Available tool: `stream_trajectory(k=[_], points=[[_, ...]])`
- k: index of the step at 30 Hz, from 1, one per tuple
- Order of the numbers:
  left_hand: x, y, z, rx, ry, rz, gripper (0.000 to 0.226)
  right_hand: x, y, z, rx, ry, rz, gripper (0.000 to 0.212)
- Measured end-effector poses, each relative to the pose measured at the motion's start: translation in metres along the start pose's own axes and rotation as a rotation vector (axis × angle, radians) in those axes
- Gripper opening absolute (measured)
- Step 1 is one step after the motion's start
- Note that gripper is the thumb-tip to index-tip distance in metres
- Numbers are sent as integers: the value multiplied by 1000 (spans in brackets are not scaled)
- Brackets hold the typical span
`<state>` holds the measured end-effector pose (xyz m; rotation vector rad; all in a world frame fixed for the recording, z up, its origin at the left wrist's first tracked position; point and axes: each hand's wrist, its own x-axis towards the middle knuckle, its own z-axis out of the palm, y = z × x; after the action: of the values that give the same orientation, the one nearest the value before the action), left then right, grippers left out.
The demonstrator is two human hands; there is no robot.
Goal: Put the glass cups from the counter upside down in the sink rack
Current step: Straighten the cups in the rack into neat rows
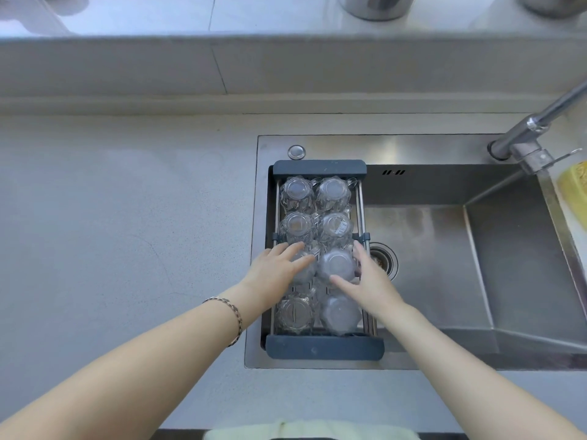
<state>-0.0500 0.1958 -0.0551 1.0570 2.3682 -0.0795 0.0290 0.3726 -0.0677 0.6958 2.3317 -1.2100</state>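
A dark-framed sink rack (324, 347) spans the left end of the steel sink (444, 236). Several glass cups stand upside down in it in two columns. My left hand (276, 268) lies over the third cup (305, 271) of the left column, fingers spread on its base. My right hand (368, 281) wraps the third cup (336, 265) of the right column, thumb on the near side and fingers on the far right side. Nearer me stand two more cups (295, 312) (340, 314). One far cup (336, 228) bears a barcode sticker.
The grey counter (127, 217) stretches to the left of the sink. A chrome faucet (536, 122) rises at the back right, with a yellow sponge (575, 185) beside it. The sink drain (386, 262) lies right of the rack. Metal pots stand on the back ledge.
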Motion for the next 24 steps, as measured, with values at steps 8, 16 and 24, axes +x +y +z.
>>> stream_trajectory(k=[8, 16, 24], points=[[-38, 36, 16, -268, 25, -222, 53, -50, 2, 0, -361, -32, -50, 67], [-36, 47, 24, -163, -94, -276, 57, -51, 10, 40, -353, 7, 57, 82], [-35, 49, 23, -91, -118, -252, 58, -58, 10, 40, -347, 40, -36, 75]])
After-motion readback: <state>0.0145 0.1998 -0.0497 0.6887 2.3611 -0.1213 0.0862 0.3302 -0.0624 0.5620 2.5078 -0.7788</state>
